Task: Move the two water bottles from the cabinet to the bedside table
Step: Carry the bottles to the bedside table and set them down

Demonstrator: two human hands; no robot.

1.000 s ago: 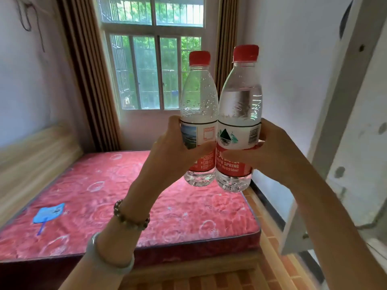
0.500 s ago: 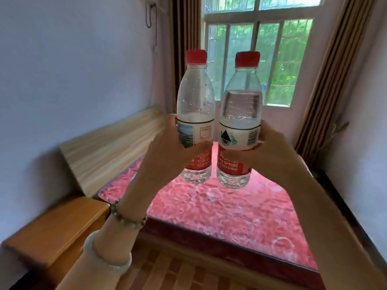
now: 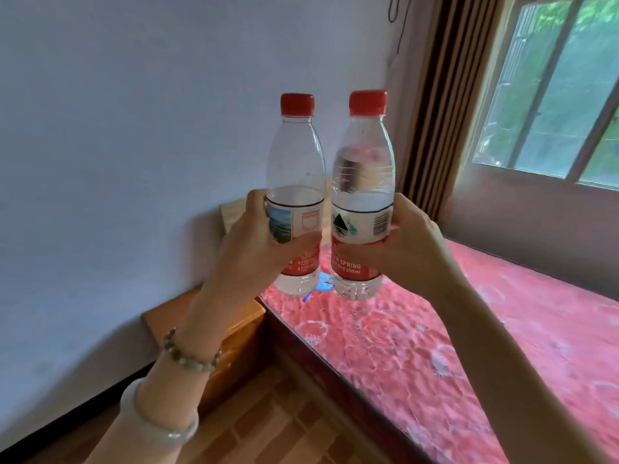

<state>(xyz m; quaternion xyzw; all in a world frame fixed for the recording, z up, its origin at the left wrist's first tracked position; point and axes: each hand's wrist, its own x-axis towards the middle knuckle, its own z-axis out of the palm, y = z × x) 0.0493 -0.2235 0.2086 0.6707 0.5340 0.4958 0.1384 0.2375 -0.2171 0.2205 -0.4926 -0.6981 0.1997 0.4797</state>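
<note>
Bottles upright — left bottle (image 3: 296, 195) and right bottle (image 3: 363, 195) part-filled, fingers (image 3: 301, 241) wrapping each.

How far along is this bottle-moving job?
Pickup looks done: the left hand holds the left bottle and the right hand holds the right bottle, upright in mid-air. Left: setting both on the wooden bedside table below.

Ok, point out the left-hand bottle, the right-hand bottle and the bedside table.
Left-hand bottle (image 3: 296, 155), head view, clear upper body.
Right-hand bottle (image 3: 363, 199), head view, clear body above label.
Bedside table (image 3: 167, 318), head view, bare wooden top.
</note>
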